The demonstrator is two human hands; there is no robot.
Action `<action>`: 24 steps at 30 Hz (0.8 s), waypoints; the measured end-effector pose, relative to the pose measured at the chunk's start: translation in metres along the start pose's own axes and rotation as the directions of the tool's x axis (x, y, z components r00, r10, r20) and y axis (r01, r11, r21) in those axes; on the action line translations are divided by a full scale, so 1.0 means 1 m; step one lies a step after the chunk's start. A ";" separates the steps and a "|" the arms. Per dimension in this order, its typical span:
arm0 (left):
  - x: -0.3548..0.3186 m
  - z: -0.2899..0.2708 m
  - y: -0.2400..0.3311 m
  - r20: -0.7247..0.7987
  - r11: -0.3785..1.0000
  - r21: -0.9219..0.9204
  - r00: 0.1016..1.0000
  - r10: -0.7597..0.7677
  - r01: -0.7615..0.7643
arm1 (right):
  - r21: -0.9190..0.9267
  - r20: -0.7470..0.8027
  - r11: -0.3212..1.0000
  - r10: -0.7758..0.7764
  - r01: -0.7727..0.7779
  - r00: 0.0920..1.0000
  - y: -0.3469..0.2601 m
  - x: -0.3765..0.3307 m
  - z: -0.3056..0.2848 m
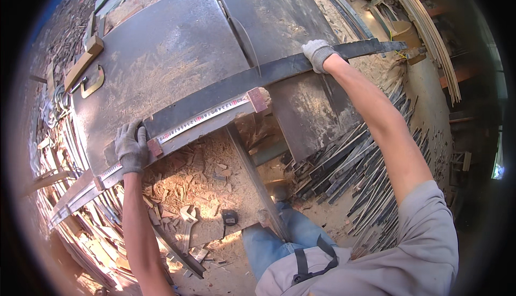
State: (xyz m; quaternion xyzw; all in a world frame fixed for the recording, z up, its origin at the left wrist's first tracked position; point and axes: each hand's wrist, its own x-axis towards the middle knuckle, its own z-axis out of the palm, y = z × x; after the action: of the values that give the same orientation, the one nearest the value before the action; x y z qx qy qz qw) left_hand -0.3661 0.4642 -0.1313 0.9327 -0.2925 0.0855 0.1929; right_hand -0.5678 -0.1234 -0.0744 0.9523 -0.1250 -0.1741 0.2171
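A long dark wooden plank [215, 91] lies slantwise across the metal saw table [161, 38]. My right hand [319, 55], in a grey knitted glove, is closed over the plank toward its right end, which juts past the table. At the plank's left end my gloved left hand [131, 144] rests on the table edge, fingers stretched out and thumb side against the end. A circular saw blade [244, 38] stands up through the table slot, just beyond the plank's middle. Along the near edge runs a white measuring scale [201, 118] with reddish blocks [259, 99] on it.
A C-clamp [92, 84] sits at the table's left edge beside a wooden bar [84, 62]. Below, a wrench [187, 226] and a black tape measure [230, 217] lie among wood chips. Dark strips [349, 161] are heaped at right; long boards [430, 33] stand beyond.
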 end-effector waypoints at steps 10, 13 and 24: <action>0.003 -0.002 0.002 0.011 1.000 0.000 1.000 -0.027 0.027 | -0.005 0.053 1.000 -0.015 0.015 0.998 0.001 0.004 -0.007; 0.004 0.001 0.002 -0.006 1.000 -0.015 1.000 -0.025 0.025 | -0.017 0.090 1.000 -0.015 0.017 0.996 0.001 0.007 -0.006; 0.018 0.015 -0.013 -0.028 0.999 0.025 0.999 -0.041 0.042 | 0.083 -0.029 0.989 0.127 -0.124 0.991 -0.005 -0.001 -0.004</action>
State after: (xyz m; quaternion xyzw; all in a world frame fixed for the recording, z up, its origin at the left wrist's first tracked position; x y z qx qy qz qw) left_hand -0.3435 0.4586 -0.1435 0.9397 -0.2693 0.0979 0.1865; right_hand -0.5663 -0.1167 -0.0730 0.9534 -0.1880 -0.1383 0.1910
